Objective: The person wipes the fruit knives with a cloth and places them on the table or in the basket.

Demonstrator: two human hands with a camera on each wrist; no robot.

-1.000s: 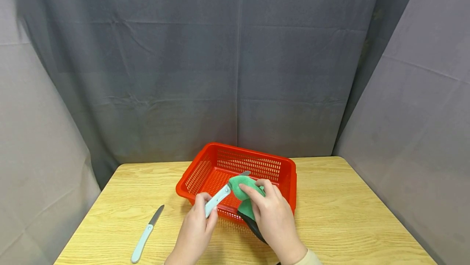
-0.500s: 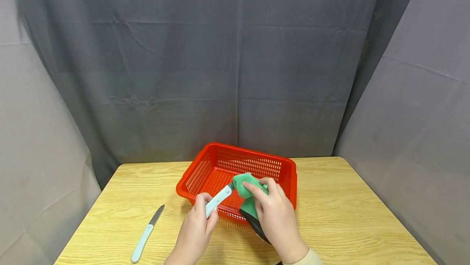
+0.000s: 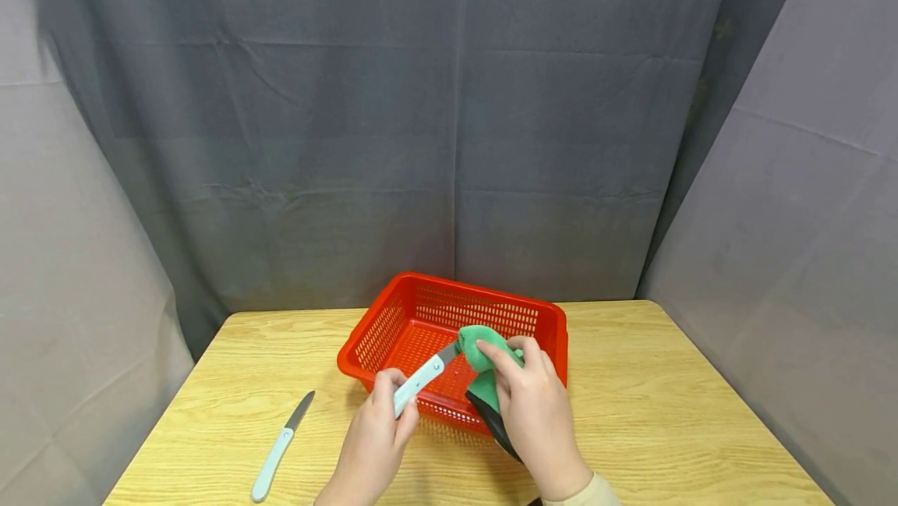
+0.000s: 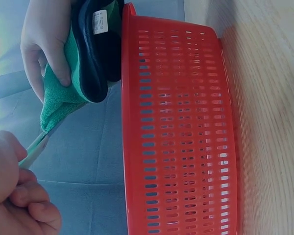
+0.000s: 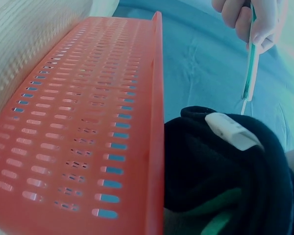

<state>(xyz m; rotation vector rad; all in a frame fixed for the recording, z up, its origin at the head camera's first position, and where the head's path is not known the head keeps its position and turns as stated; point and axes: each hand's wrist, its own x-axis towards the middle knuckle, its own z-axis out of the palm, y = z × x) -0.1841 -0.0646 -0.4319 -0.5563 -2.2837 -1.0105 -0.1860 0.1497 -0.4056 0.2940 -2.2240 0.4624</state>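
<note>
My left hand (image 3: 369, 440) grips the pale blue handle of a small knife (image 3: 419, 384), its blade pointing away to the upper right. A green cloth (image 3: 481, 346) with a black edge or backing is pinched round the blade's outer part by my right hand (image 3: 533, 412). The blade's tip is hidden inside the cloth, while a short grey stretch near the handle shows. Both hands are raised over the front rim of a red plastic basket (image 3: 451, 412). In the right wrist view the cloth's black side (image 5: 225, 161) and a white label (image 5: 233, 131) face the camera.
A second knife (image 3: 273, 459) with a pale blue handle lies on the wooden table (image 3: 701, 412) at the left, blade pointing away. The basket has slotted walls and stands near the table's back edge. Grey curtains (image 3: 351, 139) hang behind and at both sides.
My right hand and the cloth have slid to the right along the blade, toward its tip, baring more metal near the handle. The left hand stays almost in place.
</note>
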